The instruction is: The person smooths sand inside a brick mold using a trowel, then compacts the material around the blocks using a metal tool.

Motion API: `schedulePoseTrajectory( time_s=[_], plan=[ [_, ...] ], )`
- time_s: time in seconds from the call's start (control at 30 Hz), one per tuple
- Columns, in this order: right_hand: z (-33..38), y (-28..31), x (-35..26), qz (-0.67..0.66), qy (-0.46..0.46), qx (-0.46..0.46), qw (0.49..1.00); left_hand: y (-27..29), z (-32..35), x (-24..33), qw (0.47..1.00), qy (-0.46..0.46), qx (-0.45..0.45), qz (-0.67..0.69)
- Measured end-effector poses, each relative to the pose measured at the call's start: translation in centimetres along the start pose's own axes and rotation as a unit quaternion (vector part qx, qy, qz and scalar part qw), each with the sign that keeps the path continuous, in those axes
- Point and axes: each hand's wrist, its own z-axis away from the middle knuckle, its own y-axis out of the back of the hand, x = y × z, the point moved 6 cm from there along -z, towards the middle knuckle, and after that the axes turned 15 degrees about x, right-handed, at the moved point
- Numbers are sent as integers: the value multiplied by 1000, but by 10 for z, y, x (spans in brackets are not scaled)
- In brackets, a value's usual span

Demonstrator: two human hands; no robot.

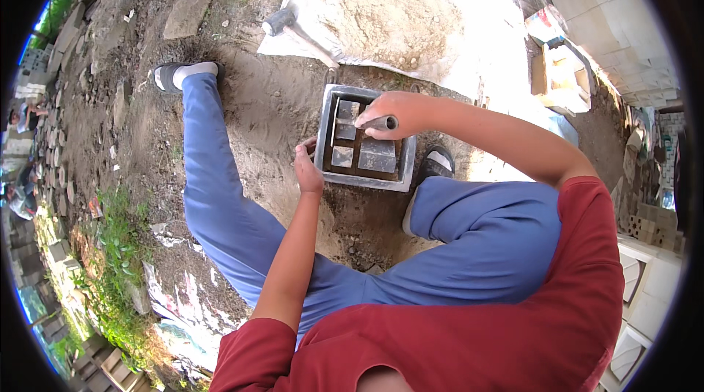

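A grey square metal mould [365, 184] with several compartments sits on the dirt between my legs. My right hand [400, 113] hovers over its top and grips a dark cylindrical handle [379, 123], whose lower end I cannot see. My left hand [307, 169] rests against the mould's left wall, fingers curled at its rim. Grey blocks [378, 156] fill the compartments.
A pile of sand [389, 14] lies on a white sheet beyond the mould, with a mallet [282, 22] at its left edge. White blocks are stacked at the right [565, 73]. A flat stone [187, 16] lies far left. Other people sit at the far left edge.
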Motion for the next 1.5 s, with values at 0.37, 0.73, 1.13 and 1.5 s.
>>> schedulePoseTrajectory(
  time_s=[0.37,0.73,1.13,1.5],
  plan=[
    [0,-4,9,34,24,-33,999,-2,-13,6,999,-30,5,-10],
    [-6,-15,3,-23,88,-22,996,-1,-7,-5,999,-32,3,1],
    [-14,13,-31,-18,1,-4,1000,12,-7,-2,999,-22,8,33],
    [-4,54,-60,70,-153,173,970,-6,5,23,996,-20,-39,-82]
  ],
)
